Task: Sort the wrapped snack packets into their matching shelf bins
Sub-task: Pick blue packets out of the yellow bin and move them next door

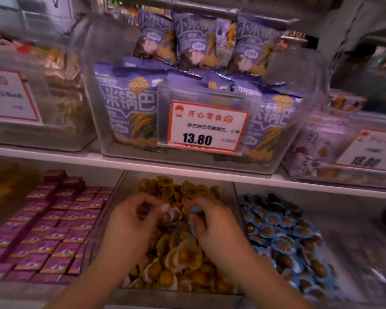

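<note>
Over the middle bin [118,192] of yellow-wrapped snacks [181,257] on the lower shelf, left hand [129,228] pinching a yellow packet [173,216], right hand [214,228] pinching a blue packet [195,210], blue-wrapped snacks [283,233] filling the neighbouring bin to the right.

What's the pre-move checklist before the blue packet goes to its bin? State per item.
1. Right hand has the stray: ok, its fingers pinch a blue-wrapped packet above the yellow bin.
2. Destination exists: ok, the blue bin sits directly right of the yellow one.
3. Path right is free: ok, only the clear bin wall stands between.
4. Left hand out of the way: ok, it holds a pale packet on the left side of the yellow bin.
5. Left packet's match: cannot tell, wrapper colour is blurred.
6. More strays in the yellow bin: cannot tell, hands cover the middle.
</note>
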Demonstrator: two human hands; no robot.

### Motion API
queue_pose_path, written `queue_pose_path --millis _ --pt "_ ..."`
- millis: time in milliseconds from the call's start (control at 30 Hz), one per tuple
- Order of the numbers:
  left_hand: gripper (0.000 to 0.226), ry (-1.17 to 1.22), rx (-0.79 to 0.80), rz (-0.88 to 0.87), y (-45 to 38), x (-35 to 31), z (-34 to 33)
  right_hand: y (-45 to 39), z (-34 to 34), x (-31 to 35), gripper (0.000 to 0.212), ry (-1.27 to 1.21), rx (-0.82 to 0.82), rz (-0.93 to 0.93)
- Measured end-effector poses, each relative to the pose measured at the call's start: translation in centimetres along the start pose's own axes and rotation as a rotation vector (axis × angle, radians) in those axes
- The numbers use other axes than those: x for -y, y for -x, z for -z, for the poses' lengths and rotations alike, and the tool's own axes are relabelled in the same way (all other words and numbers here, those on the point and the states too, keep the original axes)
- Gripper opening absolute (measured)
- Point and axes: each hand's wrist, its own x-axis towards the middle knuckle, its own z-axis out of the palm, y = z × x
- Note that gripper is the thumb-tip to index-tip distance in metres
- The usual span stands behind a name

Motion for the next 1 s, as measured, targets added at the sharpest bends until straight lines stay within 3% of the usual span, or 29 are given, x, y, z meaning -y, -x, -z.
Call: queue_pose_path --millis 133,267,467,567,633,700,767,900,1000 --pt "0.005 0.432 -0.099 0.133 -0.3 -1.6 -1.1 0.0 0.5 1.4 0.011 -0.584 -0.027 -0.343" --pt "0.006 0.352 -0.181 0.041 0.0 -1.7 -1.6 0.3 0.2 2.0 0.018 -1.176 0.004 -0.501" --pt "0.015 0.324 -0.183 -0.020 0.5 -1.4 -1.1 0.5 0.9 1.5 0.033 -1.483 0.054 -0.535" --pt "0.012 0.266 -0.088 -0.177 1.2 -1.5 -1.4 0.6 1.1 1.8 0.033 -1.623 0.190 -0.568" --pt "0.011 0.205 0.029 -0.288 1.8 -1.7 -1.8 0.8 1.3 2.5 0.027 -1.616 0.245 -0.545" --pt "0.016 0.147 0.103 -0.340 2.1 -2.0 -2.1 1.0 1.1 2.7 0.022 -1.401 0.168 -0.520" --pt "0.016 0.163 0.137 -0.323 2.2 -2.3 -1.8 1.0 1.1 2.6 0.018 -1.194 0.045 -0.485" --pt "0.018 0.296 0.133 -0.237 2.0 -2.3 -1.1 1.3 3.6 0.9 0.013 -1.123 -0.097 -0.322" --pt "0.017 0.027 0.158 -0.213 1.2 -0.9 -1.3 1.6 6.9 -2.3 0.022 -0.892 -0.232 -0.355"
